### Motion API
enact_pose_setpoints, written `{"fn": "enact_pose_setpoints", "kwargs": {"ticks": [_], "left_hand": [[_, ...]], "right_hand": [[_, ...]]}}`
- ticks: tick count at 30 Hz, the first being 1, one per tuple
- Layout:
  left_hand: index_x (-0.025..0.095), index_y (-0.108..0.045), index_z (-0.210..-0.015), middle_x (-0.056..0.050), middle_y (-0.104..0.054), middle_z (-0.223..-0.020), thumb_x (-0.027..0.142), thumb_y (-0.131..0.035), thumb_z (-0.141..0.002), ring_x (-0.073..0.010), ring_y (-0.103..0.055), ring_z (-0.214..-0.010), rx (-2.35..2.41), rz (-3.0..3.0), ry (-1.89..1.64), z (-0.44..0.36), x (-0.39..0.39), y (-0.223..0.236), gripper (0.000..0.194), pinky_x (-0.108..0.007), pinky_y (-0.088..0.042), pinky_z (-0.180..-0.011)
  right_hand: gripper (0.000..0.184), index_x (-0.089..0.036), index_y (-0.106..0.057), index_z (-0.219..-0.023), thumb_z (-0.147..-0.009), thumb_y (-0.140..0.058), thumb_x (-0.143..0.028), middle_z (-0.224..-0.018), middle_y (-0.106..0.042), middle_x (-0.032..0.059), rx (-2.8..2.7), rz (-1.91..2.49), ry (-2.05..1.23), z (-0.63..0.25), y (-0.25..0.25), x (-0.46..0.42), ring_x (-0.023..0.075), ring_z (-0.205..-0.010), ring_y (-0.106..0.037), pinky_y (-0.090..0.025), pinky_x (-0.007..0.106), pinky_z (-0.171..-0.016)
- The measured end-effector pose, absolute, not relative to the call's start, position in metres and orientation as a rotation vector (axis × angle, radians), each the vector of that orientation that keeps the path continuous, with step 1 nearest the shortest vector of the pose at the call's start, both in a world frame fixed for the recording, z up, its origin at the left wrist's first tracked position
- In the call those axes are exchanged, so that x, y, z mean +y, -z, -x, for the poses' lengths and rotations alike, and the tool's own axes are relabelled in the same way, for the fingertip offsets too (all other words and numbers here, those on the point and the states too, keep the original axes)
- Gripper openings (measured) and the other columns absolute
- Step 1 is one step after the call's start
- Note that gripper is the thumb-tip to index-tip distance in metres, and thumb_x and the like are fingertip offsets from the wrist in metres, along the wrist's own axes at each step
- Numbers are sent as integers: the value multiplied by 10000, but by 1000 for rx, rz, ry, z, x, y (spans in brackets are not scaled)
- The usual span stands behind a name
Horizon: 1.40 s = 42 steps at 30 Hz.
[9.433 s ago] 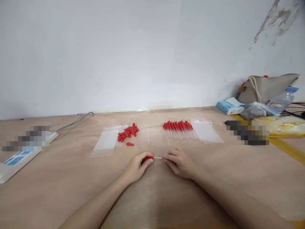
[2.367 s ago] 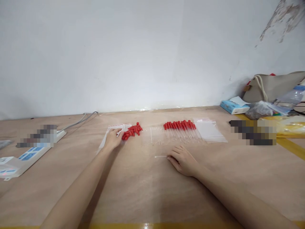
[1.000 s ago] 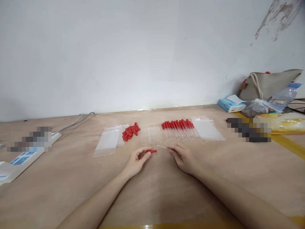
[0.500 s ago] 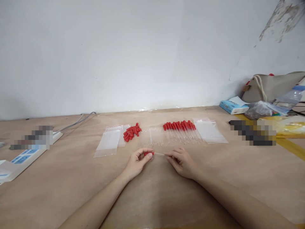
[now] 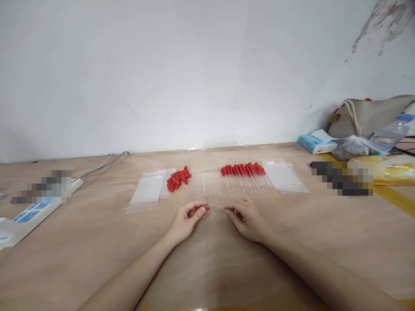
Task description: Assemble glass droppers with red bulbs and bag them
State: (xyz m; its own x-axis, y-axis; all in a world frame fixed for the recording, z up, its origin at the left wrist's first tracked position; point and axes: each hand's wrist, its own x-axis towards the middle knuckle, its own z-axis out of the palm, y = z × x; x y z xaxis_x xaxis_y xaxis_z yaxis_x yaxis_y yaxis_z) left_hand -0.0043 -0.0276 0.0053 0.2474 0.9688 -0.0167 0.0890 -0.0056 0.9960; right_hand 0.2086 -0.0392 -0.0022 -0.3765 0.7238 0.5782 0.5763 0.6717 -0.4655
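My left hand [image 5: 190, 218] is closed, pinching a red rubber bulb [image 5: 202, 209] between thumb and fingers. Opposite it, my right hand [image 5: 245, 219] grips a thin clear dropper tube [image 5: 216, 207] by its right end. The tube's left end is close to the bulb's mouth; I cannot tell whether they touch. Behind my left hand lies a pile of loose red rubber bulbs [image 5: 177, 179]. A row of bare clear tubes [image 5: 205, 185] is beside that pile. To the right, droppers with red bulbs [image 5: 244, 169] lie side by side, bulbs toward the wall.
Clear zip bags lie at the left [image 5: 145, 188] and right [image 5: 285, 177] of the rows. A power strip [image 5: 48, 211] is at far left. A tissue pack [image 5: 317, 141], a grey bag [image 5: 372, 116] and yellow packaging [image 5: 392, 170] are at the right.
The tube's left end has shifted up slightly and looks apart from the bulb's mouth, where before it lined up with it. Both hands stay nearly in place.
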Motion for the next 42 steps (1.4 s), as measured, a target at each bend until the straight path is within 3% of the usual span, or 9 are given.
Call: {"fn": "enact_pose_setpoints", "kwargs": {"ticks": [10,15,20,30,36,42], "left_hand": [[139,-615,-823,-58,-658,-745,527,-574,-695,-179,-635,-701,1108,-1401,-988,2,-28,-6,411,-309,-519,-683],[144,-610,-819,-24,-625,-690,490,-553,-728,-121,-583,-565,1115,-1500,-975,2,-29,-7,363,-242,-485,-563],[148,-618,-852,9,-585,-543,437,-583,-718,-116,-557,-518,1135,-1532,-958,3,-31,-7,321,-231,-460,-559],[163,-643,-822,-9,-588,-619,364,-521,-794,-100,-531,-514,1134,-1827,-910,7,-35,0,237,-199,-410,-504],[167,-633,-858,-36,-603,-773,322,-479,-828,-122,-548,-664,1118,-2066,-867,3,-42,-10,220,-211,-434,-584],[163,-625,-853,-31,-591,-749,278,-473,-835,-121,-542,-667,1110,-2173,-848,1,-43,-16,192,-215,-424,-593]], "right_hand": [[174,-198,-564,-941,-850,-420,-230,-697,-610,11,-2062,952,-219,-207,2,-40,108,-578,-508,-372,302,-704],[173,-187,-574,-934,-847,-429,-223,-682,-598,12,-2113,883,-255,-207,4,-39,110,-594,-509,-360,303,-706],[192,-190,-582,-949,-854,-418,-221,-655,-589,5,-2174,858,-285,-207,3,-39,111,-599,-502,-346,300,-705],[225,-218,-611,-967,-850,-420,-196,-716,-629,5,-2296,831,-207,-215,-3,-34,93,-567,-487,-279,304,-681],[226,-196,-607,-926,-836,-405,-148,-719,-619,6,-2314,838,-17,-216,-5,-34,89,-582,-480,-241,302,-664],[205,-171,-586,-867,-839,-384,-154,-690,-612,9,-2296,853,-33,-210,-6,-39,87,-532,-429,-224,296,-646]]}}
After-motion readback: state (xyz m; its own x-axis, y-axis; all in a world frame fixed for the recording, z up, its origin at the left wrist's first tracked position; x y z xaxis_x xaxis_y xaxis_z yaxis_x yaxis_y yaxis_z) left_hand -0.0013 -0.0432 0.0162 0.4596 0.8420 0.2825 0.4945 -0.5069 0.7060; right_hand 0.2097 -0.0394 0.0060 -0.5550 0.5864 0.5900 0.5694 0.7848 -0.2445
